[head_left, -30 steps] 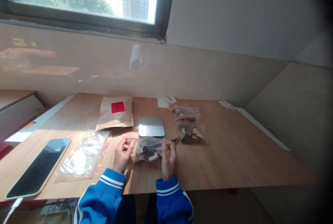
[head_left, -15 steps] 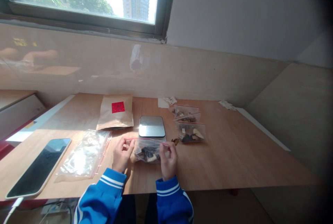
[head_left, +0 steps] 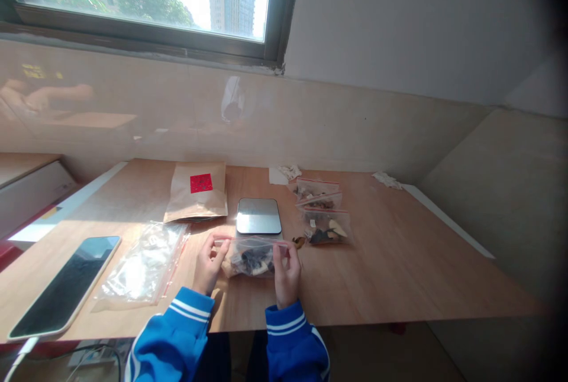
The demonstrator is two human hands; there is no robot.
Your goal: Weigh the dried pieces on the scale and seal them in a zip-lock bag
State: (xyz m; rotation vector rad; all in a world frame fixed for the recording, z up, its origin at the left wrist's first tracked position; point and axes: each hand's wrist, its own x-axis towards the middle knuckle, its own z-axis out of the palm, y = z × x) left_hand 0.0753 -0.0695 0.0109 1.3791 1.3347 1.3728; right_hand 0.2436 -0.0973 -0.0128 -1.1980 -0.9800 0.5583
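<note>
We note a clear zip bag point(head_left: 254, 256) of dark and pale dried pieces, held up by its red-lined top edge just in front of a kitchen scale point(head_left: 258, 216). We cannot tell if its lower edge touches the worktop point(head_left: 399, 258). The left hand point(head_left: 210, 264) pinches the bag's left end between fingers and thumb; the right hand point(head_left: 287, 274) grasps its right end the same way. Blue sleeves point(head_left: 173, 334) run back from both wrists.

Just right of the bag lies a small brown piece point(head_left: 299, 242), beside a filled zip bag point(head_left: 326, 227); two more filled bags point(head_left: 317, 191) sit behind it. Left of the hands lies a flat clear bag point(head_left: 142, 264), with a phone point(head_left: 64, 278) beyond. Behind that stands a brown paper bag point(head_left: 196, 191) bearing a red label.
</note>
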